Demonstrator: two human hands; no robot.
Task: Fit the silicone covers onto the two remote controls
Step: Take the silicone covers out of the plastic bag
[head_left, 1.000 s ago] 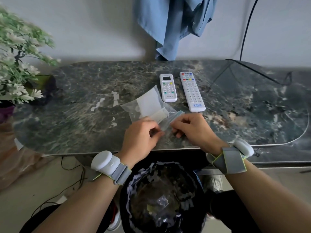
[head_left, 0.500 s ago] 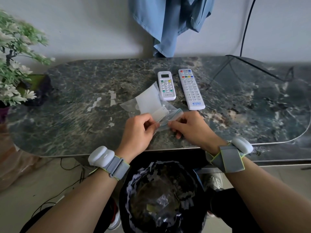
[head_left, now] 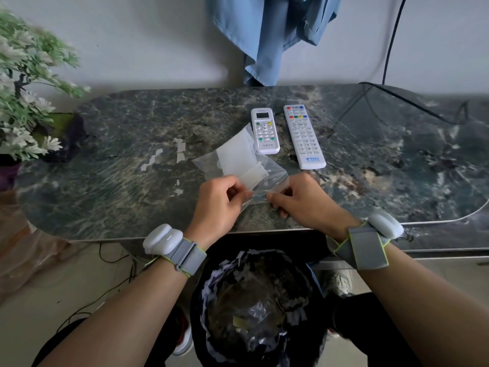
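Two white remotes lie side by side on the dark marble table (head_left: 111,181): a short remote (head_left: 265,131) with a small display, and to its right a longer remote (head_left: 304,137) with coloured buttons. Just in front of them lies a clear plastic bag (head_left: 275,177) with a translucent white silicone cover (head_left: 236,154) inside. My left hand (head_left: 218,205) pinches the bag's near edge from the left. My right hand (head_left: 300,201) pinches the same edge from the right. The bag's mouth is stretched between the two hands.
A potted plant with white flowers (head_left: 23,102) stands at the table's left end. A black cable (head_left: 391,94) runs over the table's far right. Blue cloth (head_left: 270,35) hangs on the wall behind. A bin with a dark liner (head_left: 254,308) sits on the floor between my arms.
My hands have drawn slightly apart along the bag's near edge, pulling the plastic taut. The remotes have not moved.
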